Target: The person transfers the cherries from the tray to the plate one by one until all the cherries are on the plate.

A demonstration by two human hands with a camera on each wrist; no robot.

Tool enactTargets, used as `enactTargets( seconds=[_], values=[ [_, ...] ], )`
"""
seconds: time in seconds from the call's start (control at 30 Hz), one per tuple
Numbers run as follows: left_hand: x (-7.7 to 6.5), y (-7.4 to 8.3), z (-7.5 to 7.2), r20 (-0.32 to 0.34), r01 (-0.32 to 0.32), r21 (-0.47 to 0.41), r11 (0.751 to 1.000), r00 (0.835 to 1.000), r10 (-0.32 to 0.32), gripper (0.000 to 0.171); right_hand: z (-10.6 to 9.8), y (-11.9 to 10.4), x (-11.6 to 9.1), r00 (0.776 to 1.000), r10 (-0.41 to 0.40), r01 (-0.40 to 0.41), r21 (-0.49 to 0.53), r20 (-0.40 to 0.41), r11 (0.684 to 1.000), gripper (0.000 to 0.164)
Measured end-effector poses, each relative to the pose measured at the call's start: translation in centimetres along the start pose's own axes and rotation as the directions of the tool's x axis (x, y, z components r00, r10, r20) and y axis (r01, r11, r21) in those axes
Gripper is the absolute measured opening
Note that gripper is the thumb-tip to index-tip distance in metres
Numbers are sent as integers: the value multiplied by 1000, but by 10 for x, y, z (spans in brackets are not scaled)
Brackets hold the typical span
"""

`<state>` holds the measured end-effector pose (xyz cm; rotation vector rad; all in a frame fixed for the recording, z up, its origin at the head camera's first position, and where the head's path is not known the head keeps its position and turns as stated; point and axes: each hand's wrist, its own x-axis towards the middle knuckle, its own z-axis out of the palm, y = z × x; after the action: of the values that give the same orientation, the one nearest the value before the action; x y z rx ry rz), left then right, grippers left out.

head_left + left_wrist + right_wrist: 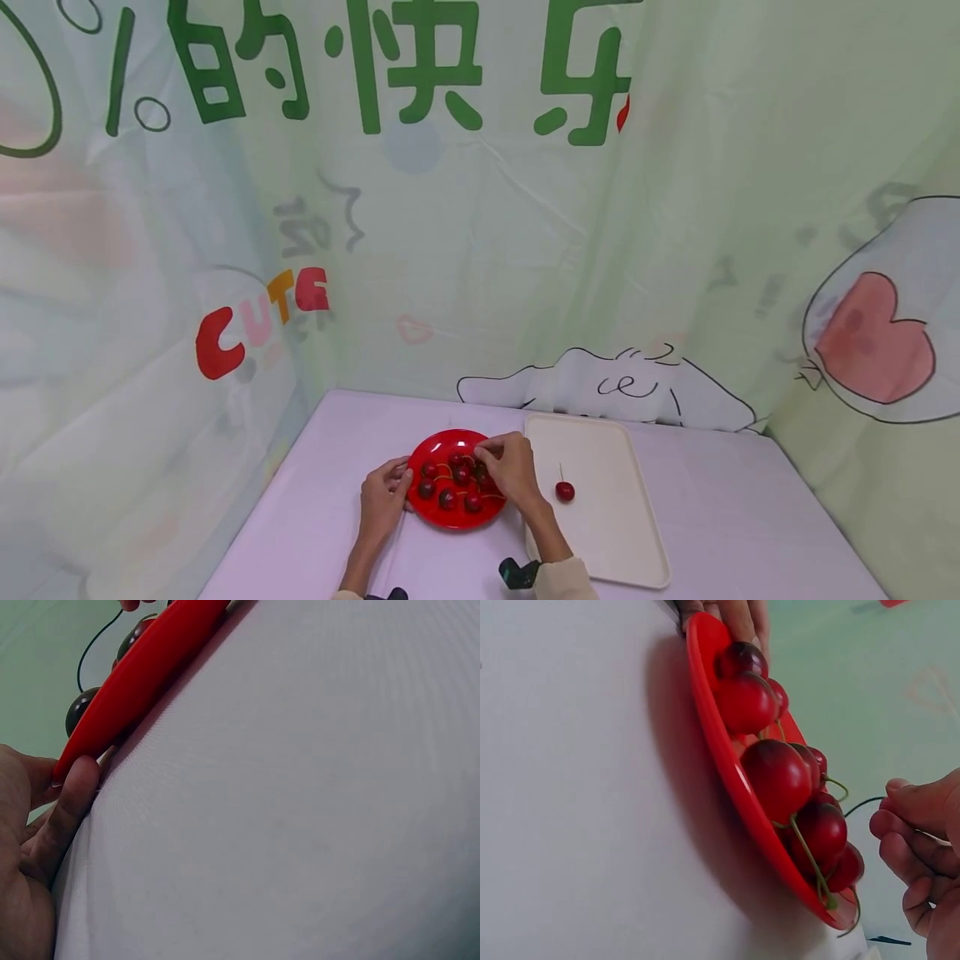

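A round red plate (452,523) carries several dark red cherries (776,778) with thin stems. At its left rim, my left hand (384,498) grips the edge between thumb and fingers; the left wrist view shows the thumb and fingers on either side of the rim. My right hand (516,468) is over the plate's right side. In the right wrist view, its thumb and fingertip pinch the end of a dark stem (862,803) that runs down to a cherry among the others on the plate.
Just right of the plate lies a cream rectangular tray (615,525) with one cherry (565,492) on it, stem up. A pale cloth covers the table (720,508). Printed curtains (480,275) hang behind and at both sides.
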<state>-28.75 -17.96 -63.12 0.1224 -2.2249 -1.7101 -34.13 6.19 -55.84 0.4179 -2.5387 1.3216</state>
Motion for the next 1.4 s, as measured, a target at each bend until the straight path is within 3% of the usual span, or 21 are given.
enactTargets(
  seconds=[0.2, 0.53, 0.83, 1.17, 1.4],
  values=[
    [1, 0, -1, -11, -32, -10, 999, 999, 32, 31, -15, -3, -1, 998, -13, 14, 14, -60, 1000, 9],
    [5, -4, -1, -10, 13, 20, 1000, 1000, -12, 32, -39, 18, 0, 990, 2, -4, -11, -139, 1000, 9],
    [4, -2, 0, -6, 10, 12, 1000, 1000, -10, 31, -62, 46, -6, 980, 100, -108, -35, -169, 994, 11],
    [0, 3, -1, 1, 13, -3, 1000, 1000, -13, 32, -79, 50, -11, 958, 188, -198, -27, -216, 980, 12],
    [-4, 6, -1, 4, -3, -17, 1000, 1000, 3, 32, -81, 65, -10, 941, 231, -250, -48, -248, 967, 13]
  ],
)
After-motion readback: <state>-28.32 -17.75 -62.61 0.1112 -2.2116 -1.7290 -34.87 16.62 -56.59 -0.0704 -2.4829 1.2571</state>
